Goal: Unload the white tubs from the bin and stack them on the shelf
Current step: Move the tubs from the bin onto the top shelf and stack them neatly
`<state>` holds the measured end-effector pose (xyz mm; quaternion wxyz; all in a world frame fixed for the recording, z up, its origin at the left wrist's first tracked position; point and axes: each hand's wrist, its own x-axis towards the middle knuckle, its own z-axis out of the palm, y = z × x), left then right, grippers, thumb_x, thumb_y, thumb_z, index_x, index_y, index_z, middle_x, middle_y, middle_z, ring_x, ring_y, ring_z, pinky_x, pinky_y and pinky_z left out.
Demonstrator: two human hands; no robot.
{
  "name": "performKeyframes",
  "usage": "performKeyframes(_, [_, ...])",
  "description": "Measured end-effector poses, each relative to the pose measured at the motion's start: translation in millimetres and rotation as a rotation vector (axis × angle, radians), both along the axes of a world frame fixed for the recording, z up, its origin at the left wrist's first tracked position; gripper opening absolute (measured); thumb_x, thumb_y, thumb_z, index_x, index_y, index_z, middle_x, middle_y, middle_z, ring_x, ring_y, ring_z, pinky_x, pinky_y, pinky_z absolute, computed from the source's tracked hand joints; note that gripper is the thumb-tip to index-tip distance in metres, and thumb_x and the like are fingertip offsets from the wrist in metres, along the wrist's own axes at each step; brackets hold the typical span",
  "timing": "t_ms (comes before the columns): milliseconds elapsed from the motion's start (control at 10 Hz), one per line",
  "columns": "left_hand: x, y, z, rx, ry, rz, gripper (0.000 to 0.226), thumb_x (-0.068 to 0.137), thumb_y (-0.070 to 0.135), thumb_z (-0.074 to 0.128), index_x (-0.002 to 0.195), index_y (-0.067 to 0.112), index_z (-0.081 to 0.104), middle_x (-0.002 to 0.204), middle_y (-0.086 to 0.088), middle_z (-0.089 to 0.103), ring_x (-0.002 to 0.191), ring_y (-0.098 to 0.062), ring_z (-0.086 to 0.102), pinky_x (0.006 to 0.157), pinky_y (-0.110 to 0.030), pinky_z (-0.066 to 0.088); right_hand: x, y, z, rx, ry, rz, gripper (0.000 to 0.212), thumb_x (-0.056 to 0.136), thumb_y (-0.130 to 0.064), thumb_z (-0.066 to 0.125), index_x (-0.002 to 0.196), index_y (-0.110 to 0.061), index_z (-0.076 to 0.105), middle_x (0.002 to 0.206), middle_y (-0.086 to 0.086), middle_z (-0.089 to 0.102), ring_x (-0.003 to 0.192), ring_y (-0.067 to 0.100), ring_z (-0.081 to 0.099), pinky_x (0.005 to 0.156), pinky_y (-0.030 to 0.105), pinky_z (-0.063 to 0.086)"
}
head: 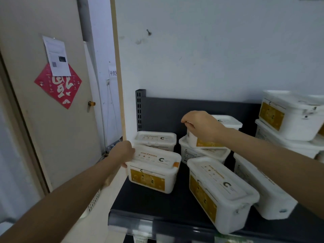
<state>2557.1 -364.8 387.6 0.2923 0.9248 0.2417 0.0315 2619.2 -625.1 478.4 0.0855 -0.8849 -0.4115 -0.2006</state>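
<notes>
The left tub (154, 171) stands at the near left of the shelf (157, 202). The left hand (122, 149) grips its left end, fingers curled round the lid's edge. Far and to the right, the right hand (201, 125) clamps its fingers over the end of the top tub (226, 121), which sits tilted on a lower tub (192, 153). More tubs (222, 192) stand to the right, some stacked. A door (52, 120) is at the left.

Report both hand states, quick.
Left hand: grips the end of the front-left tub.
Right hand: grips the tilted tub at the back.
</notes>
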Motion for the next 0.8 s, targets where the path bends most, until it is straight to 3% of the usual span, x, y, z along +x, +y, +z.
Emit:
performKeyframes(100, [5.0, -1.1, -2.3, 0.118, -0.05, 0.062, 0.028, 0.097, 0.012, 0.043, 0.113, -0.005, 0.059, 0.109, -0.021, 0.066, 0.096, -0.035, 0.066, 0.047, -0.026, 0.044, 9.9, -8.5, 2.5, -0.021, 0.054, -0.064, 0.02, 0.095, -0.016, 0.047, 0.09, -0.006, 0.063, 0.1, 0.006, 0.064, 0.097, 0.023, 0.058, 0.09, 0.042, 0.048])
performKeyframes(200, [14.1, -3.5, -3.3, 0.171, -0.022, 0.091, 0.028, 0.096, 0.007, 0.042, 0.112, -0.007, 0.059, 0.111, -0.021, 0.066, 0.099, -0.035, 0.066, 0.048, -0.023, 0.041, 22.0, -21.7, 1.5, 0.021, 0.078, -0.179, 0.032, 0.097, -0.026, 0.046, 0.112, -0.004, 0.064, 0.118, 0.013, 0.064, 0.108, 0.027, 0.057, 0.095, 0.04, 0.046])
performKeyframes(300, [21.0, -3.7, -1.9, 0.305, 0.105, 0.066, 0.028, 0.095, 0.006, 0.043, 0.116, -0.005, 0.058, 0.112, -0.018, 0.064, 0.101, -0.032, 0.065, 0.071, -0.029, 0.051, 29.2, -40.4, 0.3, 0.103, 0.111, -0.309, 0.032, 0.098, -0.031, 0.044, 0.116, -0.013, 0.063, 0.118, 0.011, 0.063, 0.109, 0.028, 0.057, 0.093, 0.039, 0.046])
performKeyframes(400, [30.8, -21.6, 7.9, 0.594, 0.103, 0.045, 0.035, 0.094, 0.019, 0.046, 0.123, 0.0, 0.052, 0.118, -0.015, 0.053, 0.107, -0.028, 0.055, 0.089, -0.037, 0.051, 38.4, -59.5, -5.0, 0.165, 0.145, -0.438, 0.033, 0.096, -0.041, 0.038, 0.076, -0.02, 0.053, 0.087, 0.008, 0.061, 0.087, 0.03, 0.06, 0.076, 0.042, 0.05])
performKeyframes(500, [49.7, -72.6, 30.2, 0.503, -0.237, -0.129, 0.041, 0.097, 0.036, 0.041, 0.119, 0.001, 0.048, 0.122, -0.018, 0.044, 0.111, -0.035, 0.047, 0.092, -0.044, 0.043, 43.8, -71.1, -8.5, 0.296, 0.249, -0.536, 0.039, 0.097, -0.043, 0.035, 0.084, -0.014, 0.057, 0.09, 0.012, 0.063, 0.081, 0.027, 0.059, 0.068, 0.036, 0.048])
performKeyframes(600, [62.2, -133.5, 59.0, 0.014, -0.41, -0.232, 0.038, 0.099, 0.037, 0.038, 0.082, 0.005, 0.051, 0.092, -0.012, 0.057, 0.081, -0.026, 0.052, 0.066, -0.033, 0.042, 42.1, -75.0, -6.6, 0.481, 0.362, -0.578, 0.04, 0.099, -0.033, 0.041, 0.119, -0.002, 0.055, 0.116, 0.017, 0.06, 0.097, 0.028, 0.057, 0.077, 0.034, 0.044])
performKeyframes(700, [78.2, -156.9, 63.2, -0.393, -0.39, -0.211, 0.036, 0.098, 0.034, 0.043, 0.079, 0.004, 0.053, 0.076, -0.003, 0.059, 0.068, -0.014, 0.055, 0.059, -0.027, 0.046, 43.2, -76.6, -4.1, 0.68, 0.452, -0.633, 0.031, 0.096, -0.016, 0.048, 0.122, -0.001, 0.053, 0.116, 0.015, 0.058, 0.085, 0.021, 0.052, 0.068, 0.03, 0.043])
performKeyframes(800, [79.3, -155.8, 63.2, -0.556, -0.396, -0.152, 0.023, 0.092, 0.022, 0.053, 0.096, 0.0, 0.061, 0.098, -0.014, 0.069, 0.087, -0.025, 0.069, 0.08, -0.044, 0.059, 41.5, -76.6, 1.0, 0.764, 0.51, -0.67, 0.019, 0.092, -0.004, 0.048, 0.108, -0.002, 0.058, 0.105, 0.014, 0.06, 0.074, 0.019, 0.051, 0.059, 0.028, 0.042])
